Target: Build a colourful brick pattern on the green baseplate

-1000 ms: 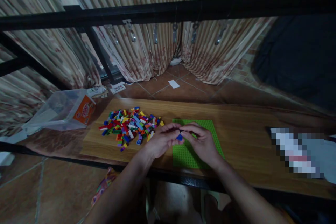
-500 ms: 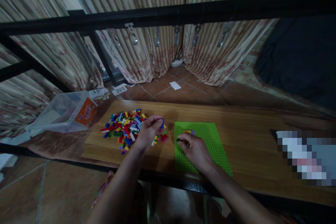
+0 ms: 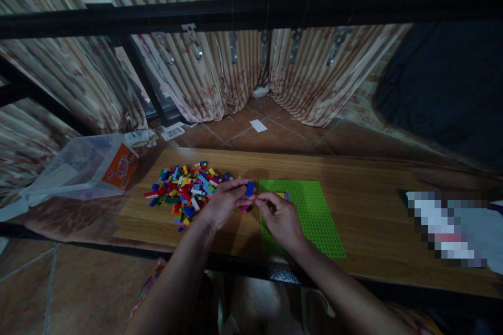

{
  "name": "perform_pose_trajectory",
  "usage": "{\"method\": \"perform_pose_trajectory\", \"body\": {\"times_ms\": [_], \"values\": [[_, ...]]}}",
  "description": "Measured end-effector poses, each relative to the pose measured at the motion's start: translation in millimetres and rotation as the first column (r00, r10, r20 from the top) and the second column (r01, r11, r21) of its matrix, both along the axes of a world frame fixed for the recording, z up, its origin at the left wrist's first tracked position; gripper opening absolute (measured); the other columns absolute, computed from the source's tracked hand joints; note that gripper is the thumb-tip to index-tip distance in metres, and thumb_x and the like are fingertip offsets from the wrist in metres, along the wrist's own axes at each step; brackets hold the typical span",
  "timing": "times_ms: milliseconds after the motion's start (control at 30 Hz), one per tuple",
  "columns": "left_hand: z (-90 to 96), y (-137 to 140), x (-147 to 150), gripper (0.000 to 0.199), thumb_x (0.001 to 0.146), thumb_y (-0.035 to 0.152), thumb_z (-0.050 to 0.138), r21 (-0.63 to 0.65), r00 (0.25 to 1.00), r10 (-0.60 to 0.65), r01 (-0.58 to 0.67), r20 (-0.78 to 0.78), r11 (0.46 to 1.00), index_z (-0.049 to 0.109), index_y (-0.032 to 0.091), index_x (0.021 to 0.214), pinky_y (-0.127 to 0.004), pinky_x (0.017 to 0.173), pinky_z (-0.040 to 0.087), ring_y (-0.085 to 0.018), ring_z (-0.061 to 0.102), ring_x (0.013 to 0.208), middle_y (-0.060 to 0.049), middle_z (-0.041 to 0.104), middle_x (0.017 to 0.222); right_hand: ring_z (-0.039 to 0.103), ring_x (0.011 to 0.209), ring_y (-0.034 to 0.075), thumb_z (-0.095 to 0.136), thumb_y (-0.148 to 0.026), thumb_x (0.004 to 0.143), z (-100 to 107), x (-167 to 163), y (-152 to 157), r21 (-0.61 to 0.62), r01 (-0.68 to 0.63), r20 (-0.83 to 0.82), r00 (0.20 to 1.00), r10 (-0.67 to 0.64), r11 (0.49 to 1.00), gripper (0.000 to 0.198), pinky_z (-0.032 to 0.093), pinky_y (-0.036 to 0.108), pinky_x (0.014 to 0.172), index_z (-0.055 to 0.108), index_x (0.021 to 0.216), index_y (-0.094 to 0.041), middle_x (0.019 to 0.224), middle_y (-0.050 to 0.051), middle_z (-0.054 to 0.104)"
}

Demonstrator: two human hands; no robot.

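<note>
My left hand (image 3: 228,200) pinches a blue toy brick (image 3: 250,188) between thumb and fingers, above the table beside the brick pile. Close to it, my right hand (image 3: 280,215) is closed in a pinch over the left edge of the green baseplate (image 3: 314,220). Whatever sits between the right fingertips is too small or hidden to make out. Beyond that hand, yellow and purple bricks (image 3: 286,196) show on the baseplate, partly covered by it. A heap of mixed coloured bricks (image 3: 184,188) spreads over the table to the left of my left hand.
A clear plastic box (image 3: 78,172) with an orange label lies left of the wooden table (image 3: 369,209). A blurred-out item (image 3: 444,230) rests at the table's right end. A black metal bar (image 3: 251,13) with hanging hooks crosses in front of striped curtains (image 3: 220,84).
My left hand has moved right with the blue brick, away from the pile. My right hand has shifted slightly left and up, so the two hands' fingertips now nearly meet.
</note>
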State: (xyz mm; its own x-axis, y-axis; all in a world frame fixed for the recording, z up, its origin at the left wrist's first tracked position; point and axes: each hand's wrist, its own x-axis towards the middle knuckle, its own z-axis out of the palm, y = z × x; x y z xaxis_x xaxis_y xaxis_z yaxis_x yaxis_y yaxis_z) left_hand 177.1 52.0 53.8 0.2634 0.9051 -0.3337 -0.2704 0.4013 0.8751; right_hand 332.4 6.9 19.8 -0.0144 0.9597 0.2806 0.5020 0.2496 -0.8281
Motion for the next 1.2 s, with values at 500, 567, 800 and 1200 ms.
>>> {"method": "perform_pose_trajectory", "body": {"times_ms": [500,567,800,1200], "values": [[-10.1,-7,33,0.051,0.066,0.04,0.08,0.03,0.959,-0.284,0.283,0.008,0.959,0.066,0.014,0.109,-0.023,0.067,0.046,-0.009,0.059,0.065,-0.003,0.067,0.084,0.059,0.103,0.017,0.053,-0.023,0.091,25,59,-4,0.075,-0.265,0.081,0.962,0.259,0.961,0.024,0.048,0.033,0.09,0.063,0.112,-0.026,0.111,0.005,0.061],[-12.3,-10,39,0.049,0.07,0.041,0.077,0.052,0.95,-0.311,0.311,-0.016,0.949,0.066,0.014,0.109,-0.023,0.066,0.045,-0.009,0.058,0.064,-0.003,0.066,0.081,0.061,0.099,0.016,0.052,-0.024,0.092,26,67,-5,0.043,-0.286,0.066,0.957,0.283,0.957,0.02,0.048,0.031,0.088,0.065,0.107,-0.027,0.105,0.003,0.063],[-20.5,-5,49,0.033,0.086,0.032,0.054,0.29,0.943,-0.088,0.187,-0.322,0.939,0.061,0.013,0.113,-0.024,0.063,0.045,-0.011,0.056,0.064,-0.006,0.069,0.09,0.062,0.084,0.017,0.054,-0.028,0.09,16,110,6,-0.048,0.013,0.199,0.98,-0.003,0.999,0.017,0.048,0.032,0.078,0.066,0.101,-0.023,0.093,0.003,0.065],[-42.5,-23,70,0.043,0.087,0.01,0.045,0.549,0.507,0.251,0.613,-0.825,0.567,0.048,0.015,0.13,-0.038,0.106,0.043,-0.022,0.048,0.124,-0.012,0.05,0.131,0.059,0.089,0.019,0.054,-0.016,0.087,-2,113,22,-0.142,0.028,0.488,0.872,0.045,0.989,0.017,0.045,0.033,0.085,0.069,0.095,-0.019,0.095,0.006,0.062]]}}
